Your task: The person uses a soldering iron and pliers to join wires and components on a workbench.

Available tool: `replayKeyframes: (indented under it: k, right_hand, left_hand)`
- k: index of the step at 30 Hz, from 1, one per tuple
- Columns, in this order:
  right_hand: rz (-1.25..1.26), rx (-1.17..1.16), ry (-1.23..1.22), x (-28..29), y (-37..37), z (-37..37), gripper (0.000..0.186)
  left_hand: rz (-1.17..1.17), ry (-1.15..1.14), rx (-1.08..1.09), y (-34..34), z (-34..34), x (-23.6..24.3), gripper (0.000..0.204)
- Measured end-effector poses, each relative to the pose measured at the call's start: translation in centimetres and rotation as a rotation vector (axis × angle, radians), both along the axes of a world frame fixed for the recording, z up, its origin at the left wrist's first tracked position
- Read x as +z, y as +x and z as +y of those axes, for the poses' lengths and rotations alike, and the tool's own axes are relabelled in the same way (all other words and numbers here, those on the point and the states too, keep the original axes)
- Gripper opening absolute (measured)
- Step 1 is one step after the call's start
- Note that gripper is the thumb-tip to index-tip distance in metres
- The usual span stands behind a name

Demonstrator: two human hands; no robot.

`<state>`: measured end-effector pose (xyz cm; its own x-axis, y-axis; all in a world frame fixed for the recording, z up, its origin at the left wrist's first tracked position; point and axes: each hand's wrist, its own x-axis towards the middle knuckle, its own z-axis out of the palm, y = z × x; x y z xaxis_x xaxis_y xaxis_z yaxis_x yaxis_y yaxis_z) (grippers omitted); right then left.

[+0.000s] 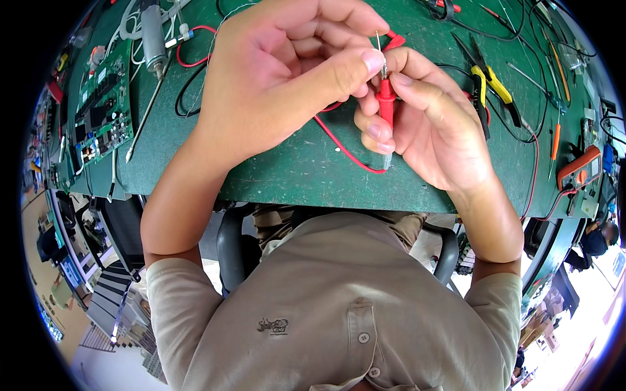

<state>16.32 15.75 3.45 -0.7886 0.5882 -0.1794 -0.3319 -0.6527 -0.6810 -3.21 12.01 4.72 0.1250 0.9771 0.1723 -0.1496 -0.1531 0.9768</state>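
Observation:
A red test probe [386, 107] stands nearly upright over the bench, its thin metal tip [378, 42] pointing away from me. My right hand [440, 120] is closed round the red body, thumb and fingers on its sides. With thumb and forefinger, my left hand [267, 85] pinches at the base of the metal tip, where there seems to be some fine wire; the fingers partly hide it. From the probe's clear near end a red lead [345, 153] curves left across the green bench and passes behind my left hand.
Yellow-and-black pliers [488, 81] lie right of my right hand, beside an orange-handled screwdriver [556, 142] and an orange multimeter [579, 171]. Leftward are a green circuit board [104, 111] and a grey cylindrical tool [153, 39] with tubing. The green bench [293, 186] has its edge near my body.

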Motion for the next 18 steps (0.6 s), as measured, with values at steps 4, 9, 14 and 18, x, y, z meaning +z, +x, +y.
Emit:
replayKeyframes:
  k: [4, 9, 14, 18]
  right_hand:
    - [-0.019, -0.018, -0.020, 0.1, -0.1, 0.0, 0.015]
    - [-0.041, -0.015, 0.058, -0.1, -0.1, -0.1, 0.019]
    - [-0.044, 0.004, 0.135, -0.5, 0.0, 0.1, 0.018]
    - [-0.061, -0.001, 0.143, -0.1, -0.1, -0.1, 0.014]
  left_hand:
    - [-0.063, 0.048, -0.002, 0.2, 0.1, -0.9, 0.022]
    - [0.007, 0.055, 0.010, -0.2, 0.1, -0.6, 0.020]
    - [-0.029, -0.009, 0.042, 0.2, -0.2, 0.3, 0.021]
    - [0.039, -0.010, 0.039, -0.2, -0.2, 0.0, 0.022]
